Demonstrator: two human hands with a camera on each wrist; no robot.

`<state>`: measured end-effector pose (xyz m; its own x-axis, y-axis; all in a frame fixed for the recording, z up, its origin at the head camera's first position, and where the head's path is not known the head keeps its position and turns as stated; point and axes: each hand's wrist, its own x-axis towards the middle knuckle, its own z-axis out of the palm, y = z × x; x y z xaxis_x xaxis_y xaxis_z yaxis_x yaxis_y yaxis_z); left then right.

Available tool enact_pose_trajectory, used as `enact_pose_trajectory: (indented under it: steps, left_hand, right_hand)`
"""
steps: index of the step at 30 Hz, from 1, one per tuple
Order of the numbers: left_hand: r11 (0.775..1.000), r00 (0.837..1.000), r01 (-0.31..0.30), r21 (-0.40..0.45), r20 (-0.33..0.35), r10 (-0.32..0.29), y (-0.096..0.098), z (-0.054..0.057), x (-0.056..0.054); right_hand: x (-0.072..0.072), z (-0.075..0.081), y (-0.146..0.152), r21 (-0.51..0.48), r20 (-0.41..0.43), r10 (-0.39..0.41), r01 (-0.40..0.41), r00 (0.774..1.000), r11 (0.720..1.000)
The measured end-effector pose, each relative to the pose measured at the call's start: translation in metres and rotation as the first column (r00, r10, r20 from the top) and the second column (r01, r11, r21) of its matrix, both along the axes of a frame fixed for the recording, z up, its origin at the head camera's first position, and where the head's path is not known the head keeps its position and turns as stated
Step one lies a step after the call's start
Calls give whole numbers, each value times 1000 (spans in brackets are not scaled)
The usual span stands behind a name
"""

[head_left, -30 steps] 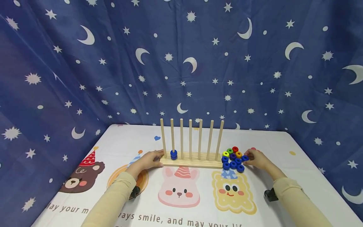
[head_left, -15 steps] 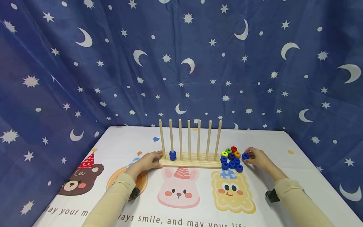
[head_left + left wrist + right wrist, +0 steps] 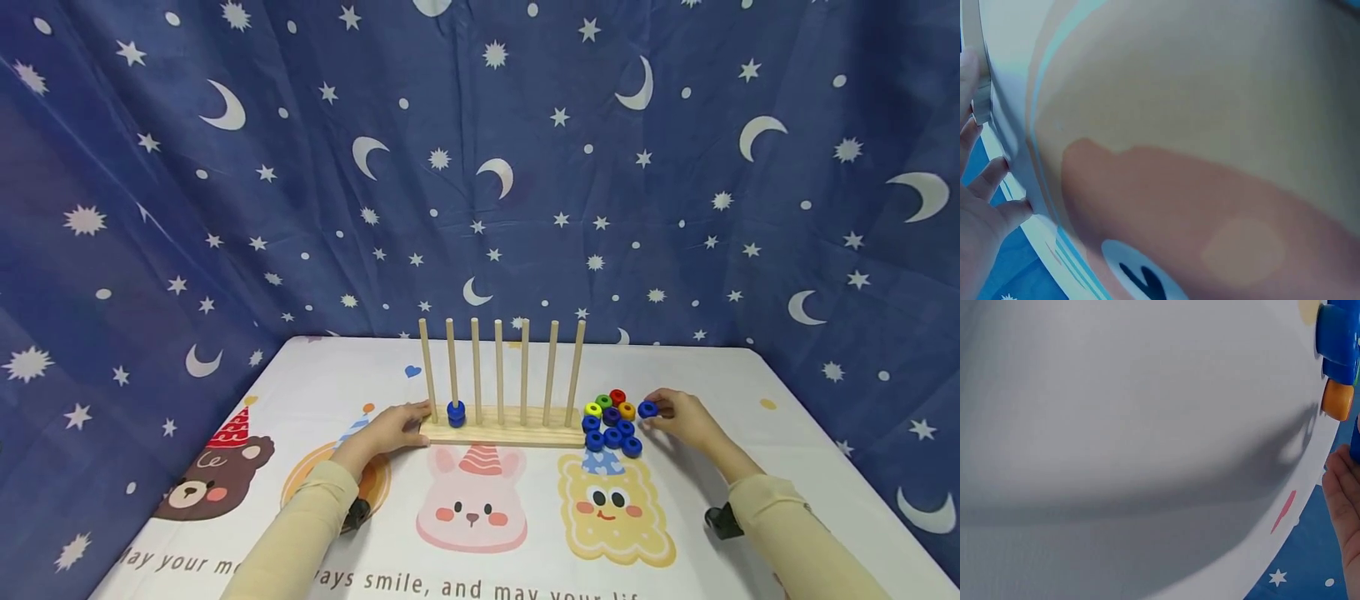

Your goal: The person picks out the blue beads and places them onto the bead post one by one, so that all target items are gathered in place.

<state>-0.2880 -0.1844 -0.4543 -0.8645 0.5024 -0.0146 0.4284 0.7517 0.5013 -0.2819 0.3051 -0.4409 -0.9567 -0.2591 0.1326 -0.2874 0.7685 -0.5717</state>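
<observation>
Two cream sleeves [image 3: 806, 533] reach in over a white printed tablecloth [image 3: 720, 483], a black wrist camera [image 3: 723, 522] beneath the right one. Under and between them lie printed figures: a yellow biscuit [image 3: 617, 521], a pink rabbit [image 3: 472, 508] and a brown bear [image 3: 217, 467]. Farther in, the left hand [image 3: 388, 429] holds the left end of a wooden peg stand [image 3: 498, 435] between thumb and fingertips, the other fingers fanned loosely. The right hand [image 3: 686, 421] pinches one blue bead [image 3: 647, 409] between thumb and fingertips, just beside an orange bead [image 3: 626, 411] at the edge of a cluster by the stand's right end. Five blue beads [image 3: 632, 447] make up its front; behind sit a dark purple bead [image 3: 611, 416], a yellow bead [image 3: 593, 410], a green bead [image 3: 603, 402] and a red bead [image 3: 617, 396]. Seven upright pegs [image 3: 499, 367] rise from the stand; two stacked blue beads [image 3: 456, 414] circle the second from the left. A navy moon-and-star curtain [image 3: 420, 192] hangs behind.
</observation>
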Motion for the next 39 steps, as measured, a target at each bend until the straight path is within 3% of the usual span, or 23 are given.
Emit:
enact_pose_trajectory:
  steps: [7, 25, 39]
  left_hand:
    - [999, 998, 36, -26, -54, -37, -3, -1, -1]
    - [999, 998, 33, -40, -52, -35, -3, -3, -4]
    - [997, 995, 58, -45, -77, -62, -2, 0, -2]
  right_hand:
    - [3, 3, -3, -8, -40, 16, -16, 999, 1000]
    - [9, 2, -10, -32, -90, 17, -20, 996, 999]
    - [14, 10, -28, -79, -89, 28, -35, 996, 996]
